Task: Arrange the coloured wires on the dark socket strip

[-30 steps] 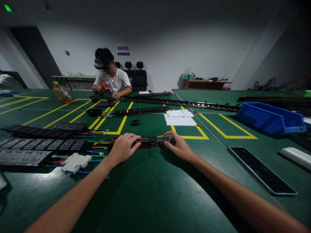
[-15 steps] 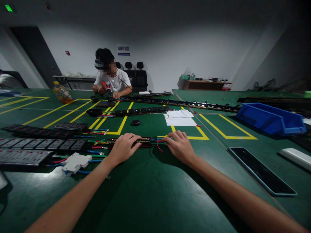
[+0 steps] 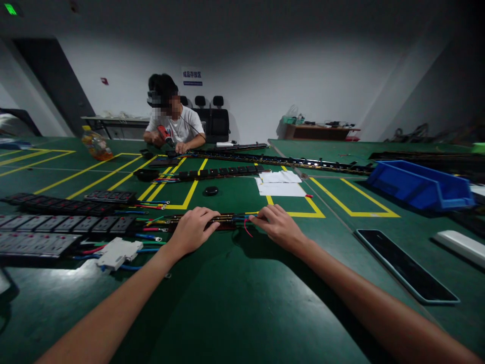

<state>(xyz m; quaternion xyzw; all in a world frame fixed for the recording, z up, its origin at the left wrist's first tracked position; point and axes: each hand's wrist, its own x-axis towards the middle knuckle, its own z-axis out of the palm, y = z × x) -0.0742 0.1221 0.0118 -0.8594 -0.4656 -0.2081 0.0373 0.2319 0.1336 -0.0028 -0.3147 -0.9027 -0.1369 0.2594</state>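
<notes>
A dark strip with brass bars and coloured wires [image 3: 227,221] lies across the green table [image 3: 235,303] in front of me. My left hand [image 3: 192,230] lies on the strip's left part, fingers curled down over it. My right hand [image 3: 279,226] rests at the strip's right end, its fingers closed around the bundle of blue, green and red wire ends [image 3: 245,222]. A loose red wire curls below the bundle.
Rows of socket modules [image 3: 56,227] and a white part [image 3: 117,253] lie at the left. A blue bin [image 3: 420,184], a dark flat panel [image 3: 405,265], papers [image 3: 280,184] and a black puck [image 3: 210,191] are around. A person [image 3: 172,124] works across the table on long strips [image 3: 265,159].
My right hand has shifted left along the strip, from pinching the wire tips to covering the wire bundle. My left hand has stayed put.
</notes>
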